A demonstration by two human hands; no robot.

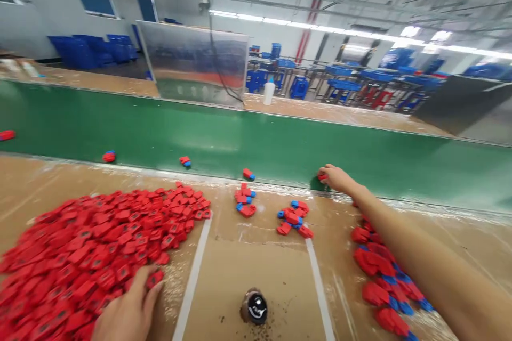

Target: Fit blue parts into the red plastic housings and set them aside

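Observation:
My left hand (pixel 127 306) is at the right edge of a large pile of red plastic parts (pixel 108 240). A red plastic part (pixel 155 278) with a dark recess sits between its thumb and forefinger. My right hand (pixel 337 178) reaches far forward to the near side of the green belt (pixel 224 136). Its fingers pinch a small red plastic part (pixel 322 176), mostly hidden by them. Under my right forearm lies a group of larger red and blue pieces (pixel 380 261), partly covered by the arm.
Small clusters of red-and-blue parts (pixel 294 217) lie near the belt's edge, and several single ones (pixel 248 174) on the belt. A black, shiny round knob (pixel 256 308) stands between two white tape lines (pixel 196 272). Behind the belt are a white bottle (pixel 269 91) and a metal panel (pixel 196 64).

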